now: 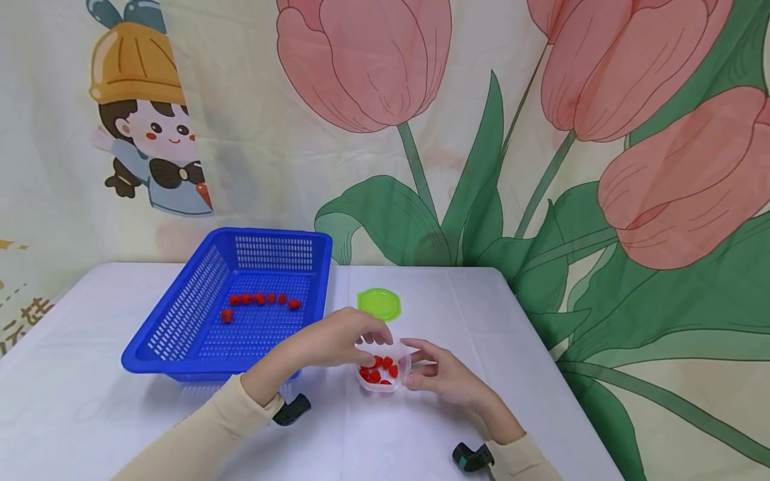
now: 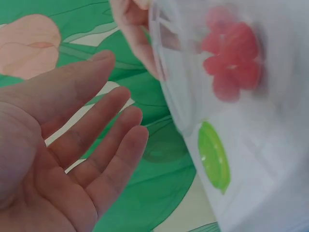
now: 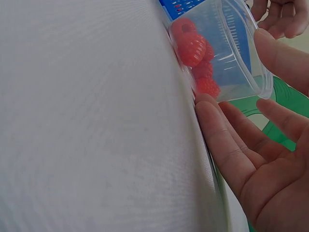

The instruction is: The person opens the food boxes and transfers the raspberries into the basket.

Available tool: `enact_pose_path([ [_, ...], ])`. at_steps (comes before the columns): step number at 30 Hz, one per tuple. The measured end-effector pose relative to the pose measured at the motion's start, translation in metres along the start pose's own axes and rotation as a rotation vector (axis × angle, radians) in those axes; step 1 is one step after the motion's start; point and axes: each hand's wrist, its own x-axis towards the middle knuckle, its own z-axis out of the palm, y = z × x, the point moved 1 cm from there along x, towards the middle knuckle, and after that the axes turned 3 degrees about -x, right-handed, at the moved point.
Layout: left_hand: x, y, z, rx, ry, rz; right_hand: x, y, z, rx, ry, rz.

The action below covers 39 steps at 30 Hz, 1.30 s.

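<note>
A clear round plastic tub stands on the white table with several red raspberries inside. My right hand holds the tub's right side, its thumb and fingers spread around the wall. At the tub's left rim is my left hand. In the left wrist view, the fingers of the left hand are loosely bent, with nothing between them. The right wrist view has fingertips low against the tub wall, near the tabletop.
To the left, a blue plastic basket holds several raspberries in a rough row. Behind the tub lies a bright green lid. A curtain printed with tulips hangs behind the white table.
</note>
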Motion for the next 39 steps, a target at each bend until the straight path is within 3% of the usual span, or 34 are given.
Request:
enact_pose_path([
  [13, 0.012, -0.008, 0.030, 0.020, -0.091, 0.003, -0.001, 0.003, 0.000, 0.007, -0.010, 0.005],
  [31, 0.028, -0.019, 0.044, -0.007, -0.214, 0.069, -0.001, 0.003, -0.001, 0.038, -0.046, -0.048],
  [39, 0.032, -0.017, 0.047, 0.051, -0.241, 0.008, 0.000, 0.002, 0.000, 0.020, -0.022, -0.039],
])
